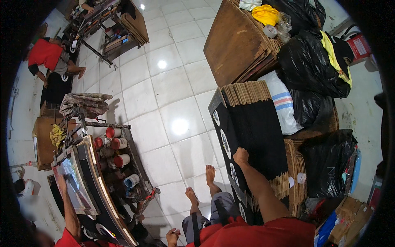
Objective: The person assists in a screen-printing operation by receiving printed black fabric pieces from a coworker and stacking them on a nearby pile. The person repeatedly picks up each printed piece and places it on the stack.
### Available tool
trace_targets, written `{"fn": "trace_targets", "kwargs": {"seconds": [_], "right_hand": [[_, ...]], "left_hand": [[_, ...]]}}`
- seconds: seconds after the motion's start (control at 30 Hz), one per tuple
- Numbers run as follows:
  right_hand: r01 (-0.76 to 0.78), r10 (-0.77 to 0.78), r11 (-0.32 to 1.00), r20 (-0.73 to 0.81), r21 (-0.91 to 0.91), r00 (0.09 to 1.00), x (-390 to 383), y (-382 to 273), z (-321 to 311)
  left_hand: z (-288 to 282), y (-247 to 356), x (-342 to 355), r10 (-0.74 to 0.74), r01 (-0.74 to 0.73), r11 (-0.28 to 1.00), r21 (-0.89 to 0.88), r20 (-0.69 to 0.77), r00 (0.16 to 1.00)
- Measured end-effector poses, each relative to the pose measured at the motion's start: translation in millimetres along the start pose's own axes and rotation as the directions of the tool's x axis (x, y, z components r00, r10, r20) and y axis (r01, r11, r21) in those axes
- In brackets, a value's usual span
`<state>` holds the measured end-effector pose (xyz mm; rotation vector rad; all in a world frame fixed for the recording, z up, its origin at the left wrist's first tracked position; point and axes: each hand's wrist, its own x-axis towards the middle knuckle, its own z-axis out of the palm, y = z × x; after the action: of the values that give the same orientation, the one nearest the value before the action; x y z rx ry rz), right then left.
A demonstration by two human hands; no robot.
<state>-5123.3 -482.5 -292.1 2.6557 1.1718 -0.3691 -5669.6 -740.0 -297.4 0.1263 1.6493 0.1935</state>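
Note:
My right hand (241, 155) is closed at the upper edge of a black cloth-covered panel (224, 123) that carries white round prints. The panel stands tilted against a row of upright brown boards (246, 93), with more black cloth (257, 127) spread over them. At the bottom, beside my left leg, my left hand (173, 237) has its fingers curled. Something small and pale seems to show between them, too small to name.
At left, a co-worker's hand (62, 183) is on a framed printing screen (76, 181) over a long table. Paint tubs (119, 143) fill the shelf beneath. Black bags (314, 68) and brown boards (242, 39) are piled at right. Another person (47, 54) bends at far left.

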Motion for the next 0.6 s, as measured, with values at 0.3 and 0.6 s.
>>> {"fn": "trace_targets", "kwargs": {"seconds": [0.3, 0.6], "right_hand": [[-0.012, 0.012, 1.0, 0.043, 0.006, 0.999, 4, 2, -4], [-0.09, 0.088, 0.992, 0.025, 0.084, 0.996, -5, 7, -11]], "left_hand": [[10, -18, 3, 0.002, -0.002, 1.0, -0.014, 0.008, 1.0], [-5, -33, 4, 0.006, -0.006, 1.0, -0.008, 0.039, 0.999]]}}
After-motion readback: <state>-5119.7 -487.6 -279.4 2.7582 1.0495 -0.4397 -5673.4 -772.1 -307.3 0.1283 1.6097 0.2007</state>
